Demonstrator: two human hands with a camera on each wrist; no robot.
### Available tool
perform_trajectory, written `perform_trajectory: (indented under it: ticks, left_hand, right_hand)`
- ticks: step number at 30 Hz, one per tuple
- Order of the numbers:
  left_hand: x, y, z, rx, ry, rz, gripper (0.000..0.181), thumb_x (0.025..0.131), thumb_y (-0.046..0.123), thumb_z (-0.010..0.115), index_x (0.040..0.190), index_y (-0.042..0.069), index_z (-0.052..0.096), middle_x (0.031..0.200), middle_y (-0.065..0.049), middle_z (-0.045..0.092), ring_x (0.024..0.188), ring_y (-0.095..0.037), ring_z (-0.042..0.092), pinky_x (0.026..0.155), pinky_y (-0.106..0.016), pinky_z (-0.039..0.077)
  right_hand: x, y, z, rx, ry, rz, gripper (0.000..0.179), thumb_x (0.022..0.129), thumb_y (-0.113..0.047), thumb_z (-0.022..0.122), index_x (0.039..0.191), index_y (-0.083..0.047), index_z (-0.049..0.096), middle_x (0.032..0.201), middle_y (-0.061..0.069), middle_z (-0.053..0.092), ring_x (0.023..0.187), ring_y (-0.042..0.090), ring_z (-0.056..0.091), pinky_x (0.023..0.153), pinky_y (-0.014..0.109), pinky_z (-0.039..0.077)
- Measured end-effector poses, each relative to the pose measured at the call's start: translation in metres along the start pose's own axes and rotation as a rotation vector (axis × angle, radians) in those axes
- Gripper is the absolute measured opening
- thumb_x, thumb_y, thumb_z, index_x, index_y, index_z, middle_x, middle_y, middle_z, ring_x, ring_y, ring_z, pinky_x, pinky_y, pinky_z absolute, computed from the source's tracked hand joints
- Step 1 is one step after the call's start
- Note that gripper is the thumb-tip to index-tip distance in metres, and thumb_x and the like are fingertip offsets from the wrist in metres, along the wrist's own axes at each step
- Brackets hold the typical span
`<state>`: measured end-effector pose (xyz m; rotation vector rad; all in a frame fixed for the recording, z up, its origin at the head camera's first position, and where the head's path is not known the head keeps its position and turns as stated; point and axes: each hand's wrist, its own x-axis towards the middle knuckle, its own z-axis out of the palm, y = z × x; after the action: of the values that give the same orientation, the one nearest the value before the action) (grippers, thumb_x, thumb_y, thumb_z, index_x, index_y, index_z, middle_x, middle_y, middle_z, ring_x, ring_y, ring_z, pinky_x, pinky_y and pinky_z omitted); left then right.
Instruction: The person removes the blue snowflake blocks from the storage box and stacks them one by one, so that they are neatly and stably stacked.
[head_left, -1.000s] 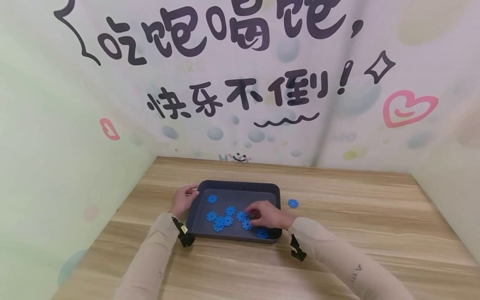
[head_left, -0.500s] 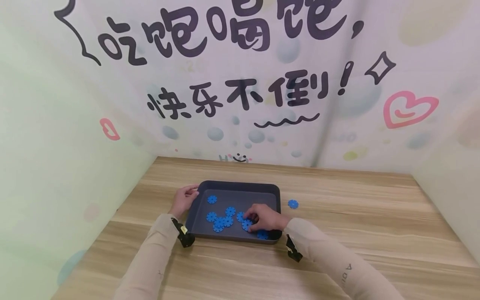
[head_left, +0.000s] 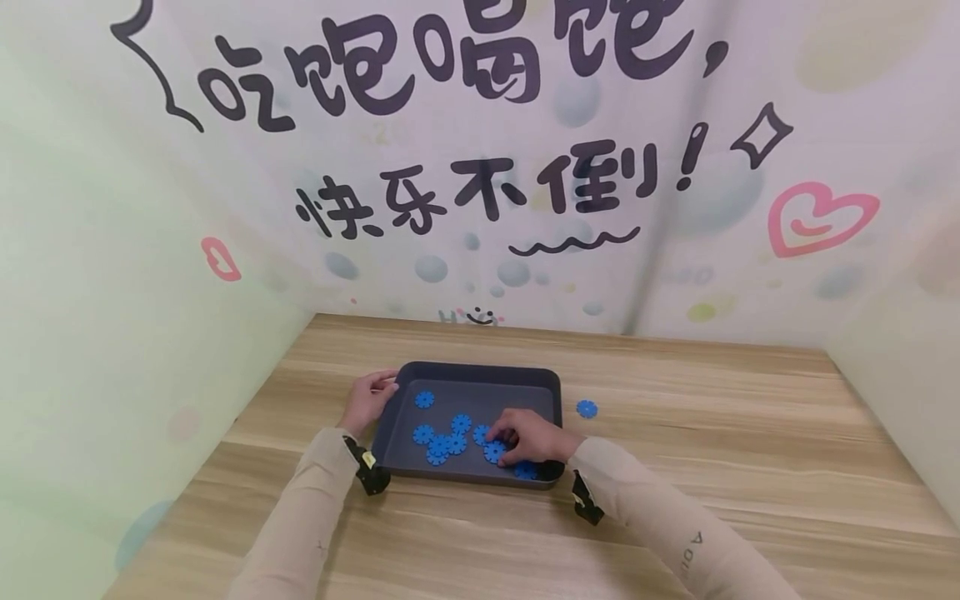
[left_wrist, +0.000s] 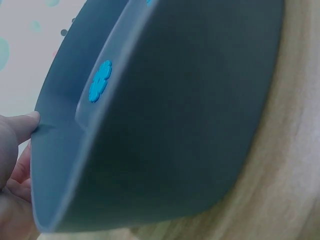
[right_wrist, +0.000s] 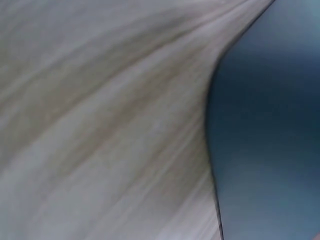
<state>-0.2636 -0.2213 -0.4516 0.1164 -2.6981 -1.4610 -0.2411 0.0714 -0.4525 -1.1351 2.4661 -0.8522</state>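
Note:
My left hand (head_left: 367,401) holds the left end of a dark grey baking tray (head_left: 480,477). In the left wrist view the thumb (left_wrist: 22,125) lies on the tray's rim, with the other fingers outside the wall. Within the tray, several flat blue notched snowflake discs (head_left: 439,444) lie scattered, some overlapping. My right hand (head_left: 534,435) reaches in at the right side, its curled index finger and thumb pinching one blue snowflake disc (head_left: 493,452) low over the tray floor. Another disc (head_left: 525,472) is partly hidden beneath that hand.
A single blue disc (head_left: 587,408) lies on the wooden table (head_left: 712,417) to the right of the tray. Printed cloth walls (head_left: 480,275) rise at the back and both sides. The right wrist view has only the tabletop and the tray's outer wall (right_wrist: 265,130).
My right hand has shifted slightly left and toward me, its fingertips closing on the disc, then stayed there. The left hand and the tray have not moved.

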Motion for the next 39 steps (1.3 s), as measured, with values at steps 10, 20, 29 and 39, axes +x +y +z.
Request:
perform_trajectory:
  ticks: [10, 20, 29, 39]
  left_hand:
    - [-0.002, 0.000, -0.001, 0.014, 0.012, 0.034, 0.029, 0.087, 0.007, 0.053, 0.114, -0.004, 0.056, 0.100, -0.023, 0.059, 0.090, -0.032, 0.057, 0.075, -0.038, 0.047]
    - [-0.005, -0.003, 0.001, 0.008, 0.023, 0.028, 0.028, 0.087, 0.006, 0.054, 0.113, -0.003, 0.057, 0.097, -0.022, 0.060, 0.089, -0.032, 0.057, 0.074, -0.037, 0.048]
    - [-0.003, -0.002, 0.000, -0.010, 0.023, 0.050, 0.028, 0.087, 0.005, 0.054, 0.113, -0.005, 0.056, 0.097, -0.023, 0.059, 0.087, -0.031, 0.057, 0.074, -0.037, 0.047]
    - [-0.004, -0.002, 0.000, -0.030, 0.031, 0.052, 0.028, 0.086, 0.006, 0.055, 0.112, -0.005, 0.057, 0.098, -0.024, 0.059, 0.089, -0.033, 0.056, 0.077, -0.041, 0.046]
  right_hand:
    - [0.001, 0.004, 0.002, -0.031, 0.037, -0.023, 0.026, 0.075, -0.013, 0.070, 0.100, -0.007, 0.066, 0.088, 0.000, 0.055, 0.078, 0.011, 0.051, 0.070, 0.021, 0.045]
    - [-0.002, 0.003, 0.006, 0.003, 0.076, -0.039, 0.026, 0.074, -0.010, 0.070, 0.099, -0.003, 0.066, 0.085, 0.002, 0.054, 0.077, 0.012, 0.053, 0.066, 0.018, 0.046]
    - [-0.002, 0.003, 0.001, 0.010, 0.105, -0.018, 0.026, 0.075, -0.011, 0.070, 0.099, -0.004, 0.065, 0.088, 0.002, 0.056, 0.078, 0.012, 0.053, 0.068, 0.019, 0.046]
    - [-0.010, -0.005, -0.015, 0.020, 0.152, -0.016, 0.026, 0.074, -0.008, 0.070, 0.098, -0.001, 0.065, 0.090, 0.006, 0.058, 0.079, 0.016, 0.057, 0.066, 0.019, 0.047]
